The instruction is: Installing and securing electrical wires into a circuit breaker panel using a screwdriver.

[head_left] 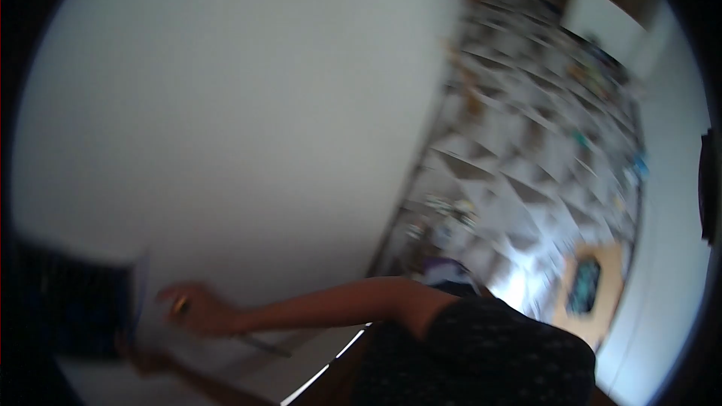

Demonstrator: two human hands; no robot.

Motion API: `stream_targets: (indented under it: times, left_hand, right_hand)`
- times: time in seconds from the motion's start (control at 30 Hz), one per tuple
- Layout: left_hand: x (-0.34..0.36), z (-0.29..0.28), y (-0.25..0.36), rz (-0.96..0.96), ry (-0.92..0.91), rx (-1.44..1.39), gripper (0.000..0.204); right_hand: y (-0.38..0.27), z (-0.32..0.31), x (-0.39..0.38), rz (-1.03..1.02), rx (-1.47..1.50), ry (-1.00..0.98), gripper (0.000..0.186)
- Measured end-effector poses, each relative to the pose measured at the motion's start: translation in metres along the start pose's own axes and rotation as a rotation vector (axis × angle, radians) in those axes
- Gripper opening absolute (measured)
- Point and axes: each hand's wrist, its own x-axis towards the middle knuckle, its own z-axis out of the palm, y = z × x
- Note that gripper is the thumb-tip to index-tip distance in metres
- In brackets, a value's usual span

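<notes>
Motion smears the picture. My right hand [201,312] reaches to the left along the white wall, its fingers curled round a thin tool [265,345]. A narrow grey length sticks out behind the hand, and an orange-yellow spot shows at the fingers; the tool's kind is unclear. Below it, my left hand [149,359] is at the lower right edge of a dark blue-black, box-shaped thing [75,301]. Blur hides whether those fingers grip or only touch it. A thin bluish line runs up beside that dark thing's right edge.
A pale wall [248,120] fills the left and middle. Right of it lies a patterned tile floor [519,143] with scattered small items [451,210]. A tan board or box [611,274] with a dark teal object [583,286] stands near the right wall [677,180].
</notes>
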Motion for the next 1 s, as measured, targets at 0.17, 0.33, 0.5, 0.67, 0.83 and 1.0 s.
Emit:
stream_targets:
  times: [0.17, 0.33, 0.5, 0.67, 0.83, 1.0]
  left_hand:
    - [0.007, 0.06, 0.104, -0.575, 0.216, -0.391, 0.063]
    - [0.051, 0.053, 0.134, -0.816, 0.116, -0.226, 0.048]
    - [0.057, 0.033, 0.127, -0.845, 0.037, -0.209, 0.049]
    - [0.058, 0.033, 0.121, -0.775, -0.013, -0.317, 0.049]
    - [0.055, 0.026, 0.118, -0.731, -0.039, -0.322, 0.052]
    - [0.056, 0.022, 0.117, -0.659, -0.064, -0.288, 0.055]
  right_hand:
    - [-0.053, -0.061, 0.007, 0.267, 0.022, -0.085, 0.038]
    - [-0.074, -0.062, 0.028, 0.248, -0.034, -0.189, 0.04]
    - [-0.086, -0.045, 0.04, 0.24, -0.072, -0.033, 0.028]
    - [-0.09, -0.052, 0.053, 0.307, -0.207, -0.029, 0.03]
    - [-0.08, -0.044, 0.047, 0.232, -0.156, 0.035, 0.025]
    - [-0.084, -0.03, 0.057, 0.166, -0.046, 0.093, 0.022]
